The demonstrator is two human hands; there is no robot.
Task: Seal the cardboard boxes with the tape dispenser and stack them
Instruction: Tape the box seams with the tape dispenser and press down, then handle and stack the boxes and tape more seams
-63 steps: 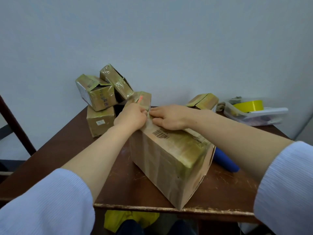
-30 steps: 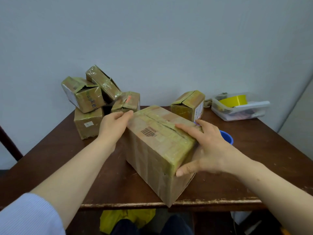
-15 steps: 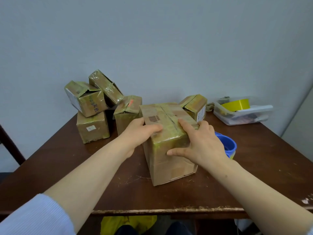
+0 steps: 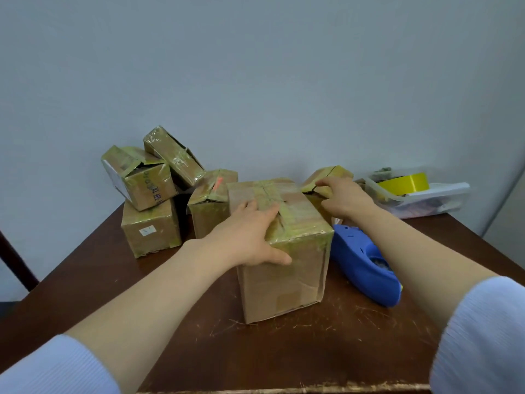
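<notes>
A large taped cardboard box (image 4: 284,268) stands upright at the middle of the brown table (image 4: 312,351). My left hand (image 4: 250,234) lies flat on its top, thumb over the front edge. My right hand (image 4: 345,199) has reached behind it and its fingers close on a small box (image 4: 329,176) at the back. A blue tape dispenser (image 4: 366,265) lies on the table just right of the large box, under my right forearm. Several small taped boxes (image 4: 150,177) are piled at the back left, and one more (image 4: 208,206) touches the large box.
A clear plastic tray (image 4: 420,200) holding a yellow tape roll (image 4: 404,182) sits at the back right by the wall. A dark chair frame (image 4: 14,260) stands left of the table. The table's worn front edge runs along the bottom.
The large box was turned and pushed back toward the pile. My right hand left its side and reached to the small box behind it. My left hand shifted onto the top.
</notes>
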